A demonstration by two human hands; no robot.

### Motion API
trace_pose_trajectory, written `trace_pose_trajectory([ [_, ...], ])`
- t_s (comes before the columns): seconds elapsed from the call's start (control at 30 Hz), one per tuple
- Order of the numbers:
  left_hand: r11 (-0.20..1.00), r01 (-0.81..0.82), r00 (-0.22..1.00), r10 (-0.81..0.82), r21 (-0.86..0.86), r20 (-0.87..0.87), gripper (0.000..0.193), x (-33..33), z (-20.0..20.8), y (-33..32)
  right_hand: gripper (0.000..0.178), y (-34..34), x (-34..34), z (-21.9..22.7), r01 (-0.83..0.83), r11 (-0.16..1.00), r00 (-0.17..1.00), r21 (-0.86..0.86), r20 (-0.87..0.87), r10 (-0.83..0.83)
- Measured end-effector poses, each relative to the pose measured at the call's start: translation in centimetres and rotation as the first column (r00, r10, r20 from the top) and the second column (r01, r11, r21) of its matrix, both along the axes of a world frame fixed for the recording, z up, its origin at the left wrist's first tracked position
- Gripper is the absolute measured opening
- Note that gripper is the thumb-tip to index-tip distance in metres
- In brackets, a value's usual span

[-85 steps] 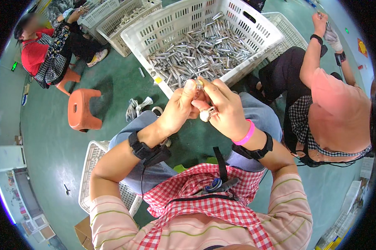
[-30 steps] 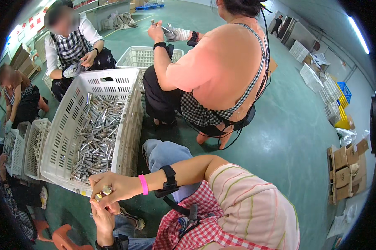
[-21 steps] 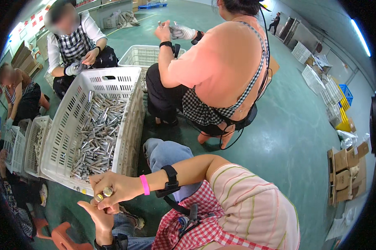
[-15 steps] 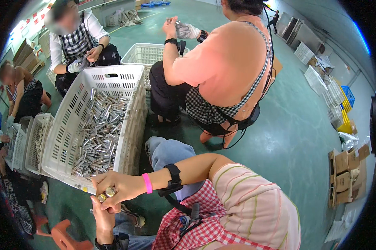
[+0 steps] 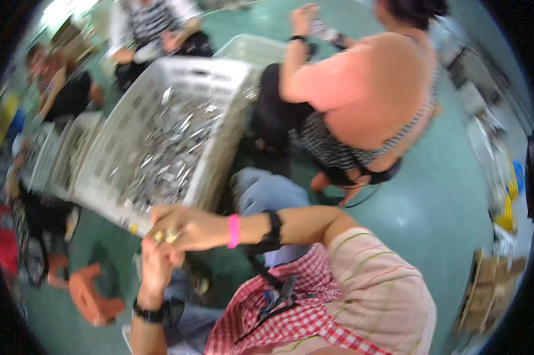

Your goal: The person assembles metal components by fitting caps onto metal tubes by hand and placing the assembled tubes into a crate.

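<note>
My right hand (image 5: 191,228), with a pink band at its wrist, is closed around two small metal pieces with round gold-coloured ends, one of them a brass-coloured piece (image 5: 172,235). Below it, my left hand (image 5: 156,265) is raised against the right, its fingers closed by the second gold-ended piece (image 5: 159,236). Blur and overlapping fingers hide the lengths of both pieces. Just beyond my hands stands a large white slotted crate (image 5: 110,133). A heap of shiny silver metal tubes (image 5: 175,145) lies in it.
A person in a pink top (image 5: 361,89) sits close on the right; another person (image 5: 154,29) sits behind the crate. More people and white crates (image 5: 81,148) are at the left. An orange stool (image 5: 92,293) stands lower left. Cardboard boxes (image 5: 486,290) are stacked far right.
The whole view has shifted and blurred, with the crate and people now further right and higher. My hands remain together, holding the gold-ended pieces.
</note>
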State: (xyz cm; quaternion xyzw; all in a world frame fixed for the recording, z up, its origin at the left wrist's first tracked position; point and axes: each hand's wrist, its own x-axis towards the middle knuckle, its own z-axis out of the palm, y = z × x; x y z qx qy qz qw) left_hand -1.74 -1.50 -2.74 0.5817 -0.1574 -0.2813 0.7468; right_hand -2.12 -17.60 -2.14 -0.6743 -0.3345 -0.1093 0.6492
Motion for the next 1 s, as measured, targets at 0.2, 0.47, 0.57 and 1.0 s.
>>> trace_pose_trajectory([
  [0.2, 0.994, 0.048, 0.961, -0.072, 0.095, 0.266, 0.046, 0.1, 0.1, 1.3, 0.025, 0.1, 0.0, 0.2, -0.147, 0.989, 0.983, -0.024, -0.111, 0.144],
  [0.47, 0.998, -0.044, 0.971, 0.052, -0.037, 0.232, 0.06, 1.3, 4.9, 1.0, 0.049, 0.1, -0.9, 1.4, -0.011, 1.0, 0.966, -0.006, -0.26, 0.009],
  [0.57, 0.985, -0.122, 0.966, 0.146, -0.125, 0.213, 0.057, 0.5, 8.5, 3.9, 0.044, 0.1, -0.4, 1.1, 0.047, 0.997, 0.978, -0.06, -0.2, -0.058],
  [1.0, 0.365, -0.93, 0.364, 0.897, 0.046, 0.251, 0.042, -14.5, 6.2, 23.3, 0.03, -0.6, 0.4, 2.4, 0.188, 0.982, 0.815, 0.036, -0.563, -0.135],
])
